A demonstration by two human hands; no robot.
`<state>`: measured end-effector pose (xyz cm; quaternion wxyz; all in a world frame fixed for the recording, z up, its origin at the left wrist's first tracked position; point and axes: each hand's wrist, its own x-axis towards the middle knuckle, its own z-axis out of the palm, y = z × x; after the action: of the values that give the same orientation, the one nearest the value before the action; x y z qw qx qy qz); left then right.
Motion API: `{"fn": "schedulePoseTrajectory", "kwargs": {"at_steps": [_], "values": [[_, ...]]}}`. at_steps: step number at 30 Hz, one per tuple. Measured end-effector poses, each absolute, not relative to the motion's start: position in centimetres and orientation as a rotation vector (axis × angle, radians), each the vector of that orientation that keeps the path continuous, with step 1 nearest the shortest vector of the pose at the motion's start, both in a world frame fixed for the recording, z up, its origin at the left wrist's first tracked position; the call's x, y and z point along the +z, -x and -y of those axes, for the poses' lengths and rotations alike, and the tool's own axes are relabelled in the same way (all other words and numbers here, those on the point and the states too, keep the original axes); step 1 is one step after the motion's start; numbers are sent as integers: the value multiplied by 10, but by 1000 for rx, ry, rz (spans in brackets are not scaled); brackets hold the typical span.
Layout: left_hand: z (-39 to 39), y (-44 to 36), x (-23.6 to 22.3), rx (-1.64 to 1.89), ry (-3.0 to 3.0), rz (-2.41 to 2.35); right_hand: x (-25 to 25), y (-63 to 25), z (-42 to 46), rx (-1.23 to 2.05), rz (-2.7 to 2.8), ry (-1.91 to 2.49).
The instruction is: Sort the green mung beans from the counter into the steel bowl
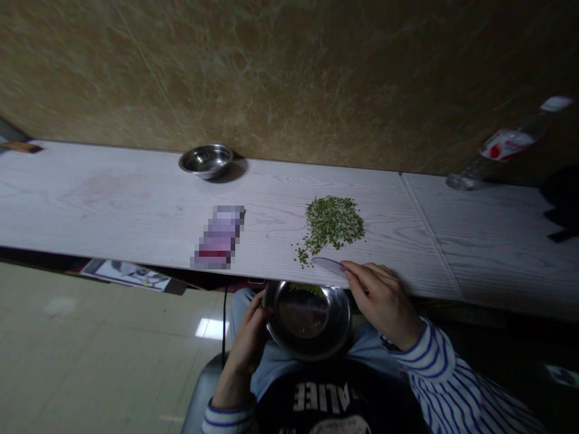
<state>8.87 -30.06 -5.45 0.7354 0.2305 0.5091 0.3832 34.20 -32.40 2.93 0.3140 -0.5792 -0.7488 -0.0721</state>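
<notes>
My left hand (253, 330) is closed on the left side of a large steel bowl (337, 343), which sits below the table's front edge, above my lap. Some small green beans (304, 289) lie inside that bowl near its far wall. Between the fingers of my right hand (383, 296) is a thin, translucent, purplish scraper-like piece (329, 264), its tip low over the tabletop. Just beyond the tip, a loose pile of green beans (335, 222) is spread on the white wooden table (271, 235), with a few scattered toward the front edge.
A smaller steel bowl (207, 163) stands against the marbled wall (271, 78). Left of the beans lies a pixelated flat object (219, 236). At the back right stands a clear plastic bottle (502, 144), beside a dark object (563, 202). A dark cable (224, 325) hangs below the table.
</notes>
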Motion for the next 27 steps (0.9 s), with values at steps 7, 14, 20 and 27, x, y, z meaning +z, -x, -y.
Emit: {"fn": "schedulePoseTrajectory", "kwargs": {"at_steps": [7, 14, 20, 27], "values": [[300, -88, -55, 864, -506, -1100, 27, -342, 325, -167, 1975, 1522], [302, -88, -54, 870, -513, -1119, 26, -340, 324, -167, 1968, 1521], [302, -86, -54, 880, -521, -1116, 27, -338, 324, -157, 1995, 1500], [301, -88, -54, 873, -519, -1119, 26, -338, 325, -159, 1998, 1515]]}}
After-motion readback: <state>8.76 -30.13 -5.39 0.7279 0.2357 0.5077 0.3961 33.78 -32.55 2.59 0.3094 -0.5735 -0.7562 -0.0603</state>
